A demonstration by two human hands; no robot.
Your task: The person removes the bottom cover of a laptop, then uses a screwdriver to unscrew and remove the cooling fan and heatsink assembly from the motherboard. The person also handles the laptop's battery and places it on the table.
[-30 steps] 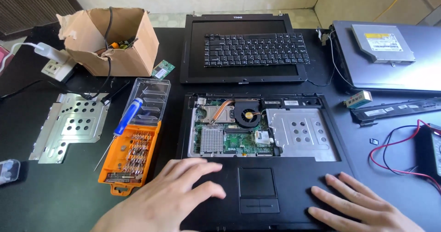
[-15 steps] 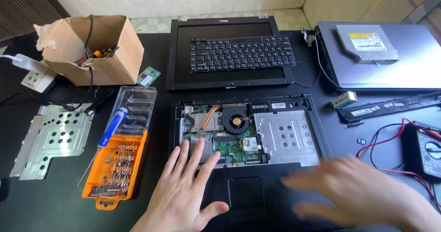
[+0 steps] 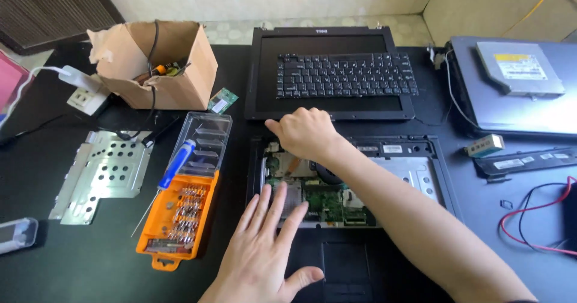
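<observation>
An opened laptop base (image 3: 415, 159) lies on the black bench (image 3: 90, 267), its top cover off and the green circuit board (image 3: 327, 201) exposed. The left hand (image 3: 264, 249) rests flat, fingers spread wide, across the front left of the base beside the touchpad (image 3: 345, 267); it holds nothing and appears to steady the chassis. The right hand (image 3: 303, 132) reaches across to the rear left corner of the base, fingers curled narrow at the edge near the hinge. Whether it pinches a small part there cannot be told. The forearm hides the fan area.

Behind the base the detached lid lies flat, with the loose keyboard (image 3: 345, 75) laid on the screen (image 3: 327, 102), probably parked there to keep it off the work area.

To the left, an orange bit case (image 3: 180, 219) stands open with its clear lid folded back, and a blue-handled screwdriver (image 3: 174, 168) lies across it, within easy reach. A perforated metal plate (image 3: 102, 174) lies further left. A torn cardboard box (image 3: 159, 69) of oddments stands behind, with a small green module (image 3: 223, 100) beside it. At right sit a second grey laptop (image 3: 523, 105) carrying an optical drive (image 3: 520, 69), and red wires (image 3: 529, 219).
</observation>
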